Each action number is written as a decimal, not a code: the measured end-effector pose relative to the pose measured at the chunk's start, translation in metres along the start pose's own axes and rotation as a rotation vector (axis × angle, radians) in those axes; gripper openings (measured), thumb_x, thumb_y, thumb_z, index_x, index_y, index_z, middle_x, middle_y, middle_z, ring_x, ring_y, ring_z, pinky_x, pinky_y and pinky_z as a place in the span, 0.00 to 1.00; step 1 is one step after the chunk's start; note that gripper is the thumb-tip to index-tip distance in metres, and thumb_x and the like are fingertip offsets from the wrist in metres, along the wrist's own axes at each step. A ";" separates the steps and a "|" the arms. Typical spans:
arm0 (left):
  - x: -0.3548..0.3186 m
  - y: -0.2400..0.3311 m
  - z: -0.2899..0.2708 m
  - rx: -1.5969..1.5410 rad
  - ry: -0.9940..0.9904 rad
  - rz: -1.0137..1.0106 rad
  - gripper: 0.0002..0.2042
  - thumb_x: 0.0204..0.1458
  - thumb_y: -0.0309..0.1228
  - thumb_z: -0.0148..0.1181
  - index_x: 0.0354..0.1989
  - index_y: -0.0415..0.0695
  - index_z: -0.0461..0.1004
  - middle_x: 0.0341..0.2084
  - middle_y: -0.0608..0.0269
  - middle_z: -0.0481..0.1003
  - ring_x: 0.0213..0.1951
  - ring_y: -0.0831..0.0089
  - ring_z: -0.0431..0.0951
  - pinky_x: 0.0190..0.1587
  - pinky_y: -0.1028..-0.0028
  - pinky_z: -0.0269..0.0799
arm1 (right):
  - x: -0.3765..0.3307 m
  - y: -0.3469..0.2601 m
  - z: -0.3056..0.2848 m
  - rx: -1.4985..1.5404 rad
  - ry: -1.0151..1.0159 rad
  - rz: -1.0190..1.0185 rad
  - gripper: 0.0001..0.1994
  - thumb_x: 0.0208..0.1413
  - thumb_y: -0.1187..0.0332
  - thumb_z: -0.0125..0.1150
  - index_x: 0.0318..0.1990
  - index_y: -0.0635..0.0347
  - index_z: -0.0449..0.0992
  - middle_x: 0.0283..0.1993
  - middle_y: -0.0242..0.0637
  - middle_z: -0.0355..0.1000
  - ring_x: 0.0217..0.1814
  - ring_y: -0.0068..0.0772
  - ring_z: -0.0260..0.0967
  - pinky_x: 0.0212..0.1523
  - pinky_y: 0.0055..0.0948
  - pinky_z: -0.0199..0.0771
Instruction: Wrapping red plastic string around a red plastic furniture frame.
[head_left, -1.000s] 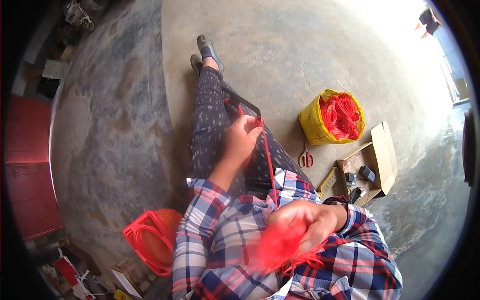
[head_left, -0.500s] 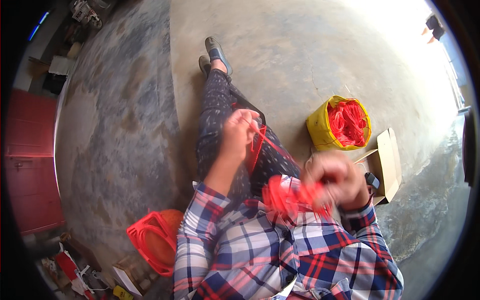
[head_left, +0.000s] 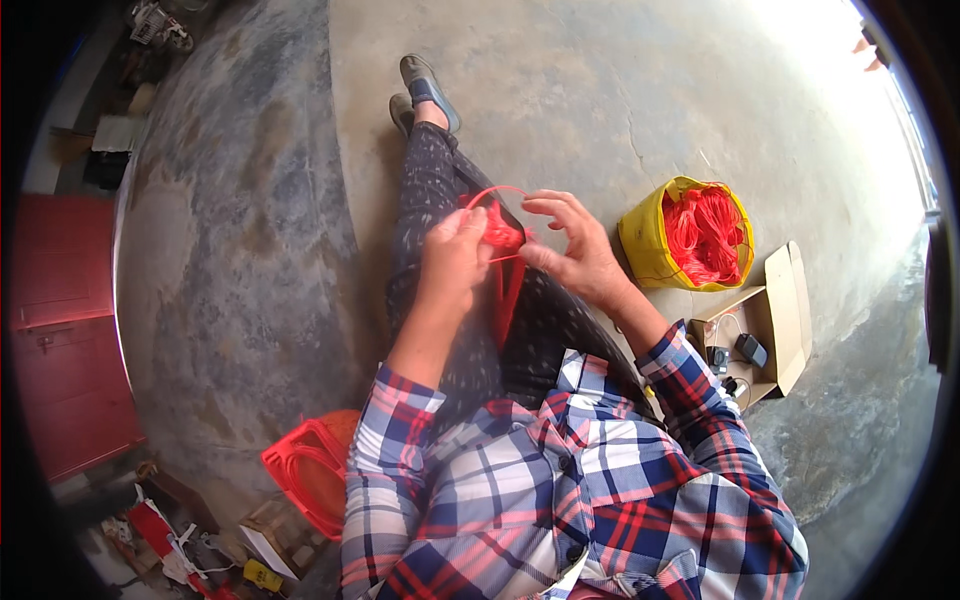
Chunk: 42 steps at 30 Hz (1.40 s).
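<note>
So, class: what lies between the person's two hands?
In the head view, a bunch of red cord lies between the left hand and right hand, pinched by both.

Concrete floor (head_left: 650, 90): yellow bag of red cord (head_left: 690, 232) at 3 o'clock, open cardboard box w/ small devices (head_left: 765, 325) beside it; red plastic stool (head_left: 312, 470) at 7 o'clock.

Bare concrete floor (head_left: 600, 90) ahead; yellow bag (head_left: 690, 235) crowds the right.
</note>
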<state>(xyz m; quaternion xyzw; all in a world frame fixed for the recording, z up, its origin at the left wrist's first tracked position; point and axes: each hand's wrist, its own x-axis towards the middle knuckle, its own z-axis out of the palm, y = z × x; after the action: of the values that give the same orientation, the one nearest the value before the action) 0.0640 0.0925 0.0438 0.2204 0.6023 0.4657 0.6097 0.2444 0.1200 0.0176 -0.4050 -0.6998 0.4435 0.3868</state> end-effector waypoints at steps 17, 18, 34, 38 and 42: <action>0.029 -0.030 -0.007 -0.258 -0.285 -0.372 0.20 0.61 0.50 0.47 0.25 0.47 0.68 0.28 0.48 0.77 0.11 0.79 0.58 0.14 0.79 0.50 | -0.147 0.022 -0.130 0.603 0.083 0.805 0.12 0.62 0.57 0.52 0.30 0.51 0.65 0.16 0.19 0.51 0.14 0.14 0.46 0.14 0.20 0.46; 0.027 -0.031 -0.004 -0.259 -0.290 -0.374 0.20 0.61 0.50 0.47 0.25 0.47 0.68 0.28 0.48 0.77 0.11 0.79 0.58 0.14 0.79 0.50 | -0.154 0.030 -0.112 0.639 0.078 0.991 0.11 0.61 0.57 0.54 0.30 0.51 0.66 0.16 0.19 0.51 0.14 0.14 0.47 0.14 0.20 0.47; -0.064 -0.011 0.017 -0.562 -0.417 0.199 0.12 0.57 0.30 0.56 0.48 0.42 0.69 0.33 0.60 0.75 0.40 0.66 0.76 0.47 0.66 0.70 | -0.050 -0.007 -0.032 0.686 -0.666 0.619 0.31 0.54 0.38 0.54 0.46 0.61 0.75 0.25 0.25 0.69 0.25 0.16 0.64 0.23 0.17 0.61; -0.015 0.005 -0.014 0.544 0.039 0.980 0.13 0.48 0.12 0.49 0.34 0.42 0.77 0.30 0.61 0.70 0.36 0.70 0.73 0.41 0.72 0.70 | -0.012 0.024 -0.044 0.766 -0.213 0.553 0.16 0.55 0.62 0.61 0.48 0.59 0.76 0.27 0.25 0.66 0.25 0.14 0.58 0.26 0.16 0.59; 0.027 -0.029 -0.028 1.367 0.092 0.993 0.07 0.44 0.22 0.58 0.31 0.47 0.78 0.30 0.61 0.72 0.37 0.60 0.73 0.41 0.63 0.66 | 0.015 0.034 -0.009 -0.041 -0.276 0.210 0.18 0.52 0.62 0.61 0.48 0.60 0.76 0.36 0.36 0.70 0.31 0.26 0.67 0.35 0.24 0.69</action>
<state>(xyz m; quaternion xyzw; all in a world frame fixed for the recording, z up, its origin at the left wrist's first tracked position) 0.0420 0.0937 0.0006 0.7606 0.6089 0.2212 0.0419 0.2544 0.1455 -0.0092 -0.4190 -0.7089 0.5185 0.2304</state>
